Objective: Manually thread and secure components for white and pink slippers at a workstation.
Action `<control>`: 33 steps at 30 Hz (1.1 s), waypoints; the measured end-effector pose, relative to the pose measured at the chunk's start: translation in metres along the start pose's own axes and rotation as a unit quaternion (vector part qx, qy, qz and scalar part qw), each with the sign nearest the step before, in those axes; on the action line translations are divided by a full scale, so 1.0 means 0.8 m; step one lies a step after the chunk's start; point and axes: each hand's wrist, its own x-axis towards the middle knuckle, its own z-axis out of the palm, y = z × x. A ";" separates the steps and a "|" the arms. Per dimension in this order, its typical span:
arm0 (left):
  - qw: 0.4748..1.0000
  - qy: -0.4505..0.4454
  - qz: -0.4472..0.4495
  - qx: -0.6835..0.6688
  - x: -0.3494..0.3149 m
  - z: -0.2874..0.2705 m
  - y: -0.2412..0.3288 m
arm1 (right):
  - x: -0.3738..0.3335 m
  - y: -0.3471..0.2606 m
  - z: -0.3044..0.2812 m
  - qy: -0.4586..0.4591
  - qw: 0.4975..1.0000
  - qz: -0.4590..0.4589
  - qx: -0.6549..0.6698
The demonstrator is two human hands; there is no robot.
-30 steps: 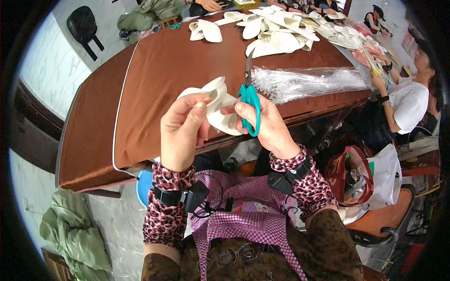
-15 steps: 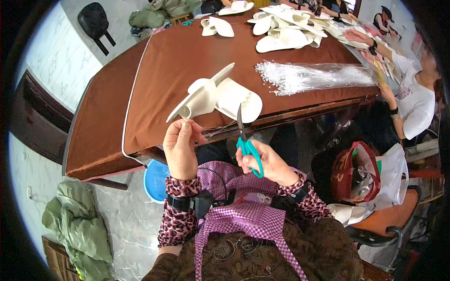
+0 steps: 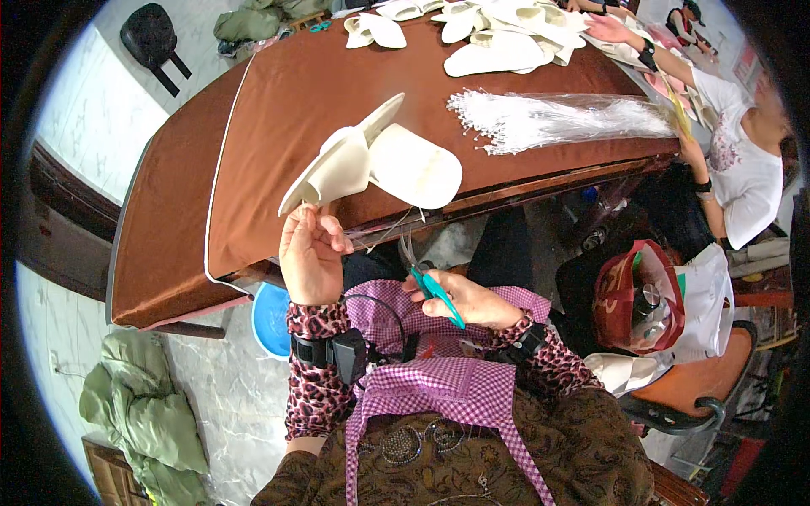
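Note:
A pair of cream-white slippers [image 3: 415, 167] lies at the near edge of the brown-covered table, one flat and the other tilted up on its side. My left hand [image 3: 312, 253] is at the near end of the tilted slipper. Its thumb and forefinger are pinched together; what is between them is too small to name. Teal-handled scissors [image 3: 434, 295] sit in my right hand [image 3: 477, 302], blades pointing away from me and slightly apart. Close to the blade tips, a thin string [image 3: 393, 226] hangs below the flat slipper.
A bundle of clear plastic ties [image 3: 557, 120] lies right of the slippers. Behind it is a pile of white slippers [image 3: 506, 42]. A co-worker [image 3: 742, 152] sits at the right. Below are a red bag [image 3: 620, 295], an orange chair [image 3: 704, 371] and a blue basin [image 3: 272, 320].
The scissors have moved down and left, off the flat slipper to below the table edge, and tilt further left. My left hand still pinches at the slipper's end. The view has shifted slightly.

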 end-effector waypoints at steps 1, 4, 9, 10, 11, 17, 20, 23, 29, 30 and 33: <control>1.000 -0.002 -0.010 -0.010 -0.001 0.000 0.000 | 0.001 -0.002 -0.001 -0.006 1.000 0.008 0.009; 0.999 -0.005 -0.023 -0.024 -0.003 0.000 0.000 | 0.003 -0.002 -0.001 -0.001 1.000 -0.002 -0.010; 0.999 -0.003 -0.026 -0.027 -0.001 0.000 0.005 | 0.015 -0.023 0.003 0.002 1.000 0.018 0.004; 0.999 -0.003 -0.027 -0.030 -0.002 -0.001 0.004 | 0.016 -0.023 0.006 0.032 0.999 0.004 0.012; 0.999 -0.002 -0.027 -0.032 -0.003 -0.002 0.003 | 0.017 -0.023 0.007 0.031 0.999 0.005 0.011; 0.999 0.009 -0.018 0.028 0.013 -0.005 0.010 | 0.023 -0.031 0.008 0.095 0.995 0.001 0.022; 0.999 0.009 -0.030 -0.013 0.039 -0.010 0.018 | 0.031 -0.047 0.003 0.113 0.993 -0.020 -0.004; 0.997 0.045 -0.042 -0.053 0.061 -0.015 0.023 | 0.038 -0.073 0.004 0.107 0.992 -0.032 -0.057; 0.980 0.127 -0.084 -0.131 0.094 -0.031 0.033 | 0.043 -0.074 -0.003 0.109 0.993 -0.012 -0.032; 0.980 0.127 -0.082 -0.132 0.095 -0.034 0.035 | 0.040 -0.079 -0.003 0.097 0.994 -0.019 -0.047; 0.982 0.124 -0.083 -0.117 0.096 -0.047 0.040 | 0.026 -0.093 -0.011 0.121 0.987 -0.007 -0.108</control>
